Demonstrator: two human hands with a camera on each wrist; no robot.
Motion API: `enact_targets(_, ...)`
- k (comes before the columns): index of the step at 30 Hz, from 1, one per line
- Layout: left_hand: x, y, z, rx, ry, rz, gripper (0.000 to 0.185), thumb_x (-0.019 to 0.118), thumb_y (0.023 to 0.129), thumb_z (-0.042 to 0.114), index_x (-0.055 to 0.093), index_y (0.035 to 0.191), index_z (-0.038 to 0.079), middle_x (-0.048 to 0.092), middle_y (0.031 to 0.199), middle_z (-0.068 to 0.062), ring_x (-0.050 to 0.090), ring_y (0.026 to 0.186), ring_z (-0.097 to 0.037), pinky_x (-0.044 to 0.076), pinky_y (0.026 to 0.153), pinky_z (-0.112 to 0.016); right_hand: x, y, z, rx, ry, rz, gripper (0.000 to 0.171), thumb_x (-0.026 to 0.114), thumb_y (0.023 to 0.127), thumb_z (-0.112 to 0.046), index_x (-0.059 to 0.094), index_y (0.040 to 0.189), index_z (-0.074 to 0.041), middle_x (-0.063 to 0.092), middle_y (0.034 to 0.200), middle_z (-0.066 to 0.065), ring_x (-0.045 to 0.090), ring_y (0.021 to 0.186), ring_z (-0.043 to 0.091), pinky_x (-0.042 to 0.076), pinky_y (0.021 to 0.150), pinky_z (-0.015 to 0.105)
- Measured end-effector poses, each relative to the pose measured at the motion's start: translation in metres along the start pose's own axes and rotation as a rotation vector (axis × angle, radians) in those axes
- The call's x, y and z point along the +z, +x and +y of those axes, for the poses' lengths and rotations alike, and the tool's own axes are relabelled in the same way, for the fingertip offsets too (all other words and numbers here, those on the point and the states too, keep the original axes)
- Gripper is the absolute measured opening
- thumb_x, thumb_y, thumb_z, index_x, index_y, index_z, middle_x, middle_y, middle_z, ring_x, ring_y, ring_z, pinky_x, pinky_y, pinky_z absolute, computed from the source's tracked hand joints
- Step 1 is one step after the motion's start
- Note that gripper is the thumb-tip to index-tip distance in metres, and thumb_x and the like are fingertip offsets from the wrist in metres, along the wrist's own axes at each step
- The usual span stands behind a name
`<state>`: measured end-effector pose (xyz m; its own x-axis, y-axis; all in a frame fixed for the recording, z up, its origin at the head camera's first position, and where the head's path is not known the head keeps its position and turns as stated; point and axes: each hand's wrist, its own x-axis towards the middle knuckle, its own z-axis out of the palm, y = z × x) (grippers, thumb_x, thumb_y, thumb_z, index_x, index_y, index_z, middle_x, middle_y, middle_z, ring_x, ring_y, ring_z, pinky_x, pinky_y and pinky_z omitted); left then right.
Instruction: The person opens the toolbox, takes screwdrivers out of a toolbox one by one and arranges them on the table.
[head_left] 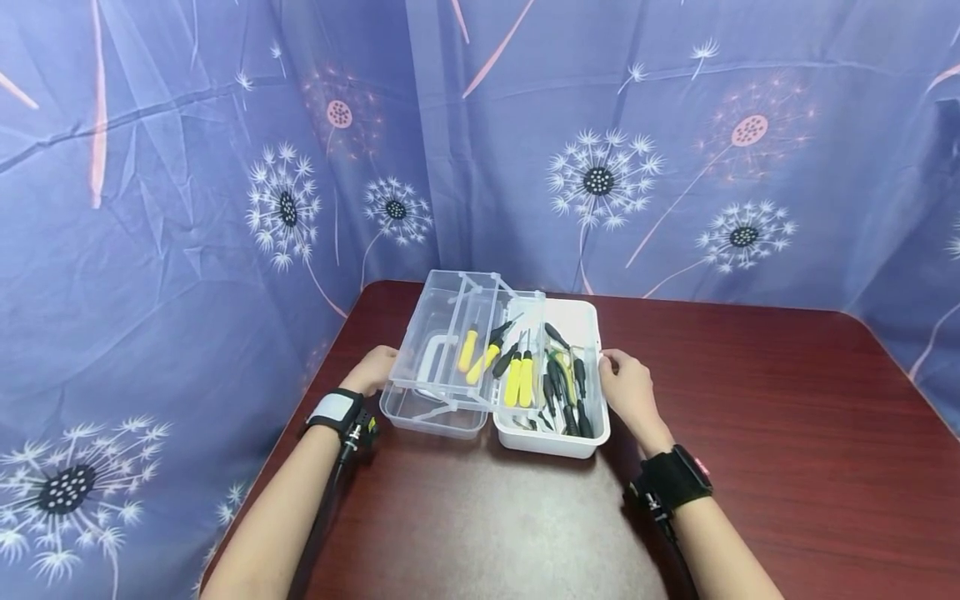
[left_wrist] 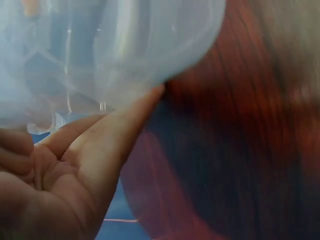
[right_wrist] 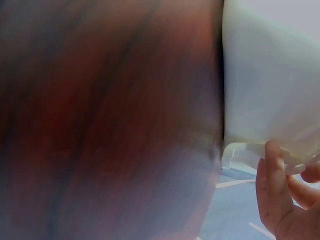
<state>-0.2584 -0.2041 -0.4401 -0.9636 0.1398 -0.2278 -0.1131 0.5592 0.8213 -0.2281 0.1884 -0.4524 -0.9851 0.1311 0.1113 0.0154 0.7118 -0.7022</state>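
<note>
One toolbox [head_left: 501, 400] stands open on the counter [head_left: 750, 417], its clear lid [head_left: 431, 425] at nine o'clock of the white base [head_left: 551, 443]. Four yellow-handled tools [head_left: 513, 383] lie in its clear trays [head_left: 474, 307]. The left hand [head_left: 375, 369] touches the lid at nine o'clock, its grip unclear; the right hand's [head_left: 628, 385] fingers [right_wrist: 276, 182], slightly apart, touch the base at three o'clock.

The right wrist view crops the hand [right_wrist: 287, 200] and blurs the tabletop [right_wrist: 110, 120].

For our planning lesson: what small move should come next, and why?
Probably swing the clear rectangular plastic lid rightward with the left hand: it lies open, that hand is at its edge, and the right hand is at the white rectangular plastic box.
</note>
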Motion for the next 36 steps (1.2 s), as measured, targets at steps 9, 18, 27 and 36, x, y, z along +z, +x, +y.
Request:
enact_targets(9, 0.003, -0.005, -0.001, 0.152, 0.466, 0.185, 0.037, 0.053, 0.093, 0.024, 0.072, 0.087, -0.007, 0.071, 0.088, -0.023, 0.067, 0.082, -0.033, 0.054, 0.081, -0.045, 0.002, 0.000, 0.002, 0.000, 0.002, -0.008, 0.042, 0.037, 0.099, -0.024, 0.058, 0.128, -0.001, 0.067, 0.113, 0.024, 0.065, 0.101, 0.035, 0.051, 0.082, 0.046)
enact_targets(18, 0.007, -0.004, -0.006, 0.129, 0.489, 0.269, 0.034, 0.061, 0.087, 0.027, 0.074, 0.087, -0.004, 0.072, 0.088, -0.023, 0.068, 0.084, -0.039, 0.054, 0.078, -0.049, 0.003, 0.002, 0.001, -0.013, -0.001, 0.000, 0.041, 0.038, 0.098, -0.023, 0.060, 0.125, -0.001, 0.068, 0.111, 0.024, 0.066, 0.100, 0.036, 0.051, 0.083, 0.048)
enact_targets(27, 0.002, -0.005, -0.006, 0.101, 0.425, 0.281, 0.035, 0.060, 0.090, 0.028, 0.072, 0.104, -0.002, 0.071, 0.104, -0.022, 0.067, 0.096, -0.039, 0.052, 0.085, -0.050, 0.002, 0.002, 0.000, -0.021, -0.006, -0.005, 0.042, 0.038, 0.099, -0.023, 0.059, 0.126, -0.001, 0.067, 0.112, 0.025, 0.066, 0.100, 0.036, 0.051, 0.083, 0.048)
enact_targets(36, -0.017, -0.038, 0.033, 0.142, 0.229, 0.330, 0.043, 0.045, 0.100, 0.032, 0.055, 0.135, 0.009, 0.073, 0.098, -0.020, 0.072, 0.070, -0.022, 0.058, 0.063, -0.030, 0.000, 0.002, 0.001, -0.025, -0.025, 0.005, 0.040, 0.037, 0.099, -0.021, 0.060, 0.125, 0.000, 0.068, 0.110, 0.023, 0.064, 0.093, 0.033, 0.049, 0.081, 0.046)
